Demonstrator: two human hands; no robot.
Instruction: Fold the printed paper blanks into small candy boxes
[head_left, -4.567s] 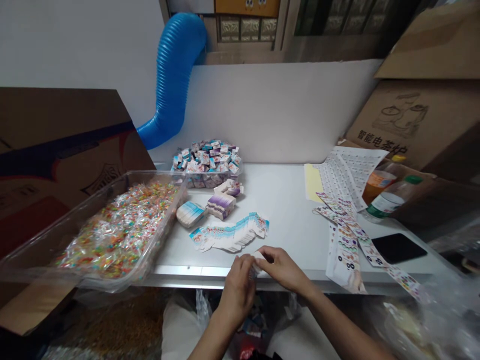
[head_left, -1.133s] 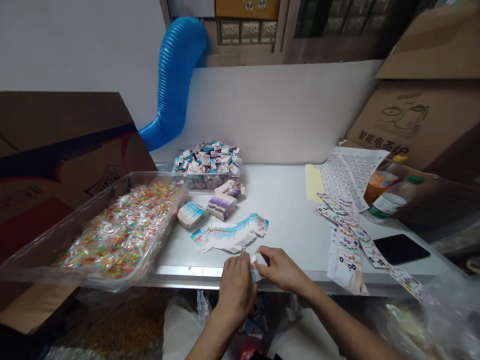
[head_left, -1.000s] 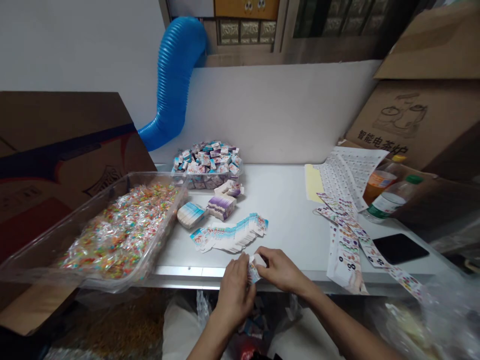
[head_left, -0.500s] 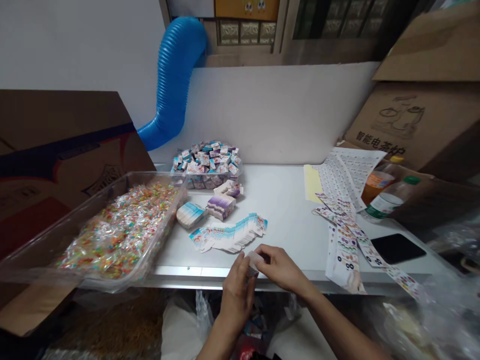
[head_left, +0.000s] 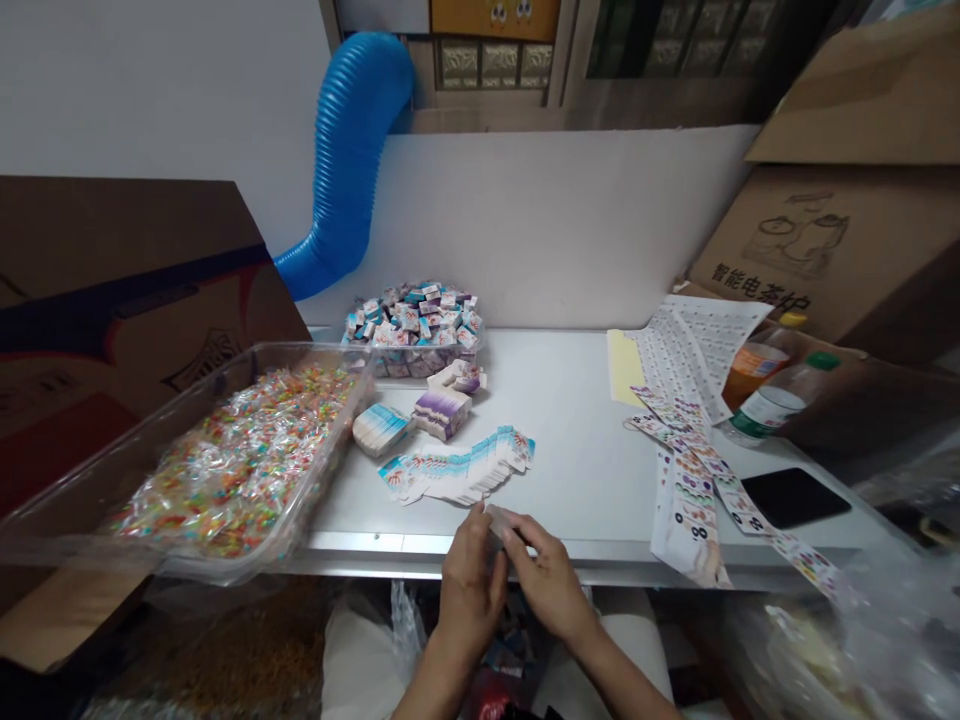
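Observation:
At the table's front edge, my left hand (head_left: pixel 471 572) and my right hand (head_left: pixel 546 572) are closed together on a small pale paper box (head_left: pixel 496 520). Fingers cover most of it, so its printing and shape are largely hidden. Just beyond my fingertips lies a fanned row of flat blue-and-white printed cartons (head_left: pixel 459 468). Behind that row are a blue-and-white stack of cartons (head_left: pixel 381 430) and a purple-and-white stack (head_left: pixel 442 412). A clear tub (head_left: pixel 420 362) at the back is heaped with small folded boxes.
On the left stands a clear plastic tray (head_left: pixel 304 500) of wrapped colourful candies, beside a cardboard box (head_left: pixel 150 260). To the right are sticker strips (head_left: pixel 694 500), printed sheets (head_left: pixel 697 340), a black phone (head_left: pixel 796 497) and bottles (head_left: pixel 772 405). A blue hose (head_left: pixel 349 160) hangs behind.
My right hand has turned and come down closer to my left, its fingers now lying along the small box. The fanned cartons and stacks have stayed put.

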